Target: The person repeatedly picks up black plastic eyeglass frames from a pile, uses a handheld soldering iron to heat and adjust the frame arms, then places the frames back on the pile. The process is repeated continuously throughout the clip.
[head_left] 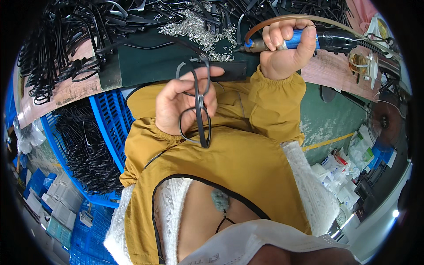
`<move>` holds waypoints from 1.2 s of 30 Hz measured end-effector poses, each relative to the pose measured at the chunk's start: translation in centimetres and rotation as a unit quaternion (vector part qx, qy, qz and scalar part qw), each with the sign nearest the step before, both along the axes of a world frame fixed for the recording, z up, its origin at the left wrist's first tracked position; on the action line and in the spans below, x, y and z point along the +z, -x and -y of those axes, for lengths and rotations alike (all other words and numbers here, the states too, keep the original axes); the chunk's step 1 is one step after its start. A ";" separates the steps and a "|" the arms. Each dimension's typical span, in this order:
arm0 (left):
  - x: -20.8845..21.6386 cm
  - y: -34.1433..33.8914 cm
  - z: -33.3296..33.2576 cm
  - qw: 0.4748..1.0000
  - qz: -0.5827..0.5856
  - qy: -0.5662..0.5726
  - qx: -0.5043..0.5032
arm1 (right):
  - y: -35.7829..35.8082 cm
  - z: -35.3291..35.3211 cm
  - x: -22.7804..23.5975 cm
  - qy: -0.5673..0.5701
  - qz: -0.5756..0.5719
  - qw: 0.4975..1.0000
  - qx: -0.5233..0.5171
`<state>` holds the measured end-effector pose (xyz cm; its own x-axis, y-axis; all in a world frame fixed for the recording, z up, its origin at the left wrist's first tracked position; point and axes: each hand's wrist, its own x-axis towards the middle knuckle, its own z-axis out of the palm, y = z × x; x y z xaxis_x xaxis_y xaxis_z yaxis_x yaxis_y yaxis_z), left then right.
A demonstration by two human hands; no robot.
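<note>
My left hand [170, 104] holds a black eyeglass frame [200, 121] in front of my chest, its fingers curled around the frame. The rims hang below the fingers, and a dark temple arm crosses them. My right hand [285, 57] is closed round a blue and black powered screwdriver [335, 39], with its tip pointing left over the work surface. A brown tube [282, 18] arches over that hand from the tool's front end. Between and beyond the hands, small silvery screws [190, 28] lie heaped on a dark green mat [143, 64]. A dark block [234, 70] sits at the mat's near edge.
Black eyeglass frames [57, 48] crowd the table's left side, with more black parts [304, 11] along the back. A blue basket [110, 130] full of frames stands below left. At right are a small bottle [360, 62], a fan [385, 119] and plastic bags [338, 172].
</note>
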<state>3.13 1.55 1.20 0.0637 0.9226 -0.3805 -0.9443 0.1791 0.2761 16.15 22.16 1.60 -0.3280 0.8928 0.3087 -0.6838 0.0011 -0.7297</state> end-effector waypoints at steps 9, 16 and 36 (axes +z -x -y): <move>0.6 -2.4 -2.2 0.806 -0.544 -0.093 0.214 | -0.4 0.0 0.5 0.052 -0.042 0.995 0.069; -0.3 -4.5 -0.7 0.734 -0.648 -0.059 0.196 | -0.7 0.6 0.6 0.041 -0.010 0.971 0.236; 0.2 -3.4 0.8 0.648 -0.750 -0.126 0.034 | 0.8 0.6 0.3 0.084 0.010 0.981 0.174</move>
